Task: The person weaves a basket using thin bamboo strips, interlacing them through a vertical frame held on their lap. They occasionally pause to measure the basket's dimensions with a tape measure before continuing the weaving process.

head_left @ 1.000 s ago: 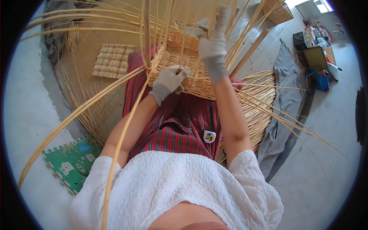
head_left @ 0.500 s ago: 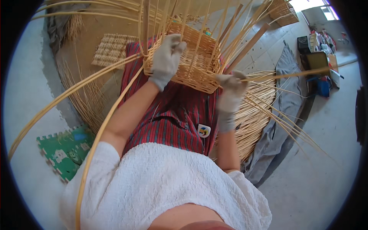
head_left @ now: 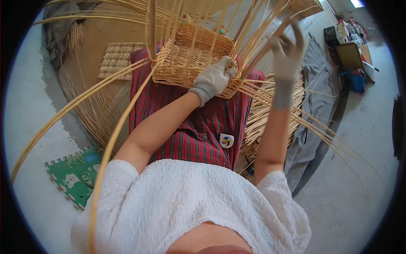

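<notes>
A partly woven wicker basket (head_left: 182, 74) rests on my lap, over the red striped cloth (head_left: 177, 148). Upright canes (head_left: 193, 40) rise from its walls, and long loose canes (head_left: 105, 80) stick out at both sides. My left hand (head_left: 213, 78), in a pale work glove, is closed over the near wall, close to the right corner. Raised beyond that corner is my gloved right hand (head_left: 287, 55), slightly blurred, its fingers apart. It is beside a flat wooden stake (head_left: 264, 51); whether it touches the stake or the canes there is hard to tell.
Bundled canes (head_left: 266, 122) lie to the right on the floor, beside a grey cloth (head_left: 313, 114). At left are a woven panel (head_left: 120, 59), thin loose rods (head_left: 93, 106) and a green foam mat (head_left: 76, 175). Boxes and assorted items (head_left: 351, 55) stand at the far right.
My left hand has moved right along the basket's near wall toward its right corner. My right hand has left that corner, rising up and right, its fingers spreading. The basket has shifted slightly left.
</notes>
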`<state>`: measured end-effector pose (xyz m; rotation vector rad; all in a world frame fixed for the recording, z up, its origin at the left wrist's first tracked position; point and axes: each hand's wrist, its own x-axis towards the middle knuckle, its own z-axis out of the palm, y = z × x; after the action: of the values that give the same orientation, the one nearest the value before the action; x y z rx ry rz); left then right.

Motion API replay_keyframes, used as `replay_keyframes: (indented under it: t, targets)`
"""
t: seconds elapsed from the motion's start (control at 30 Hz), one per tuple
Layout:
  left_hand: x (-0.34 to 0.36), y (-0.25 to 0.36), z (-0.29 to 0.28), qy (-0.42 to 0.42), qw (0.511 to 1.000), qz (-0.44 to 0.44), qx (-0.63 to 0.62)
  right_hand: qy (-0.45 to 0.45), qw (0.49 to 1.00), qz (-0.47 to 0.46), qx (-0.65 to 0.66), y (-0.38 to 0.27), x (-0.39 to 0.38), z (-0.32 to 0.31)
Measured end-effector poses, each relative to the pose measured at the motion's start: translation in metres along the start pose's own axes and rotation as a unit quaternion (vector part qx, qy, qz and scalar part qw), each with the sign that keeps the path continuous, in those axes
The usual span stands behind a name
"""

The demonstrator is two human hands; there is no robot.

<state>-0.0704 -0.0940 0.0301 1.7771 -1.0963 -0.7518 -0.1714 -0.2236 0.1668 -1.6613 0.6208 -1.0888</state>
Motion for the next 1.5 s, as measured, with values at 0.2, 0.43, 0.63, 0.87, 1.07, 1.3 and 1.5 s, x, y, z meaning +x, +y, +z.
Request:
replay_keyframes:
  t: [0.2,0.43,0.63,0.87,1.07,1.3,1.5]
  targets:
    - [-0.031,-0.003,-0.005,0.053,0.987,0.049,-0.145,-0.064,0.910,0.169,-0.373,0.051,-0.070,-0.042]
    - [-0.079,-0.074,-0.132,0.103,0.930,0.065,-0.346,-0.313,0.891,-0.328,0.031,-0.038,-0.154,0.191]
    - [-0.029,-0.089,-0.202,-0.166,0.975,-0.004,-0.149,-0.317,0.906,-0.244,0.141,-0.046,-0.142,0.226]
    - [-0.047,-0.116,-0.161,0.072,0.992,0.092,-0.041,0.137,0.967,0.136,0.164,0.096,-0.094,0.056]
    - [-0.073,-0.072,-0.098,0.225,0.963,0.119,0.086,0.145,0.935,0.186,0.264,0.085,-0.105,0.049]
    - [-0.026,-0.076,-0.094,0.041,0.979,-0.182,-0.087,-0.054,0.989,-0.088,0.109,0.068,-0.026,0.135]
    - [-0.034,-0.062,-0.114,0.039,0.951,-0.189,-0.240,-0.038,0.973,-0.188,-0.130,0.069,-0.037,0.123]
